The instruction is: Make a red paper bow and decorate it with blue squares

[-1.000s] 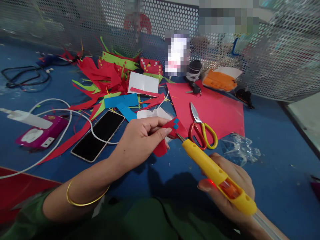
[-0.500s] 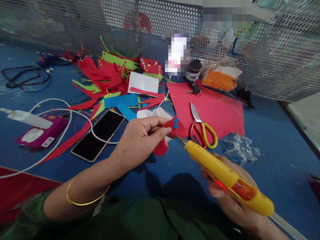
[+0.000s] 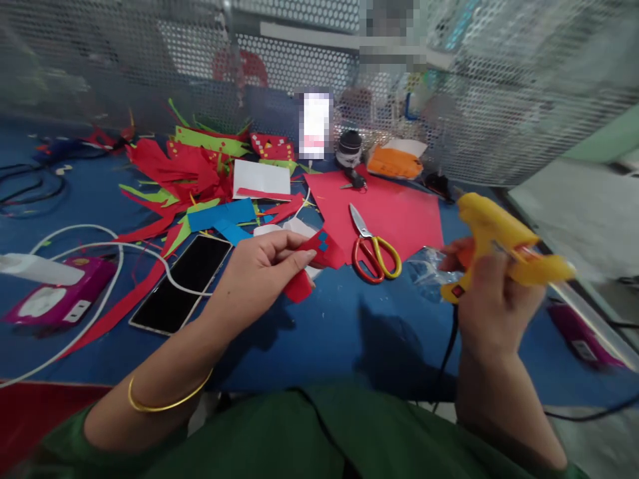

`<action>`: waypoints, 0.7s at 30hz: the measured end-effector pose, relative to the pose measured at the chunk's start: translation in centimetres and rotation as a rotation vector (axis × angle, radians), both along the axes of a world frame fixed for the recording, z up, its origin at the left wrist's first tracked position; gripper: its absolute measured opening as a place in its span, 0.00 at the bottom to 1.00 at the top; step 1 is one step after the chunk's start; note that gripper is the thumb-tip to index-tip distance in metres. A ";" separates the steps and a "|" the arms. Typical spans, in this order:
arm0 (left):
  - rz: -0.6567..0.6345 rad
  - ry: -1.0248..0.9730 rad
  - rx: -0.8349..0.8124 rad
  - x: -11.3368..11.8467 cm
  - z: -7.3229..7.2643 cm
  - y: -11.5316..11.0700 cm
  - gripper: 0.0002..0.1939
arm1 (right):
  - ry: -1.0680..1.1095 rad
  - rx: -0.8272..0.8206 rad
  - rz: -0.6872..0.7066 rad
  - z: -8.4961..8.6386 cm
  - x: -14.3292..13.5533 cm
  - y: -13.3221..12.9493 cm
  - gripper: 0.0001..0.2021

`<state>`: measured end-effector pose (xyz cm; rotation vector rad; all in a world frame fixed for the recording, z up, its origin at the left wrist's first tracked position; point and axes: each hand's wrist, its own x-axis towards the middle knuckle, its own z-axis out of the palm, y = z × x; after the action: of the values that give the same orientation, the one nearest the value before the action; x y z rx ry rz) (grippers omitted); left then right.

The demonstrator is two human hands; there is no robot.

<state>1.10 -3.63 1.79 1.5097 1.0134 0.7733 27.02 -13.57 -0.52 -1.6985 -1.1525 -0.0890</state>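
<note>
Between the thumb and fingers of my left hand (image 3: 269, 269) is a folded red paper strip (image 3: 329, 251) bearing small blue diamond pieces. My right hand (image 3: 492, 299) is wrapped round the grip of a yellow hot glue gun (image 3: 494, 223), raised at the right, well apart from the paper. A clear glue stick trails from the gun's rear end. Scissors (image 3: 372, 246) with one red and one yellow handle lie between the hands, partly on a red paper sheet (image 3: 409, 216). Crumpled clear plastic (image 3: 429, 273) lies near the glue gun, partly hidden by my right hand.
A black-screened phone (image 3: 182, 283) and a purple power adapter (image 3: 62, 293) with a white cable lie at left. Behind them are red paper scraps (image 3: 174, 169), blue strips (image 3: 222, 216) and a white card (image 3: 262, 178). A perforated metal panel (image 3: 200, 40) closes the back.
The glue gun has gone from the red paper strip, up and to the right, in my right hand. My left hand still holds the strip. The whole view has shifted rightward.
</note>
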 end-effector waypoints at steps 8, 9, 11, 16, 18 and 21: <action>0.098 -0.087 0.116 -0.5 -0.2 0.7 0.10 | -0.625 -0.663 -0.108 0.3 6.2 -2.3 0.16; 0.093 -0.091 0.114 -0.5 0.0 0.7 0.10 | -0.679 -0.700 -0.108 0.0 6.7 -2.2 0.17; 0.098 -0.086 0.117 -0.7 0.5 0.6 0.10 | -0.749 -0.735 -0.117 -0.9 7.7 -2.1 0.19; 0.195 -0.020 0.160 -1.8 1.2 0.6 0.11 | -0.843 -0.618 0.037 -3.5 10.3 -2.1 0.19; 0.205 -0.038 0.168 -2.4 1.0 1.0 0.11 | -0.835 -0.547 0.057 -3.9 11.0 -2.4 0.17; 0.219 -0.084 0.140 -3.0 0.1 1.6 0.11 | -0.834 -0.466 0.063 -2.9 11.1 -3.5 0.16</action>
<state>-1.90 -2.01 1.92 1.4861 1.0913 1.0736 38.13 -17.08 -3.42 -2.1017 -1.9513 -0.5694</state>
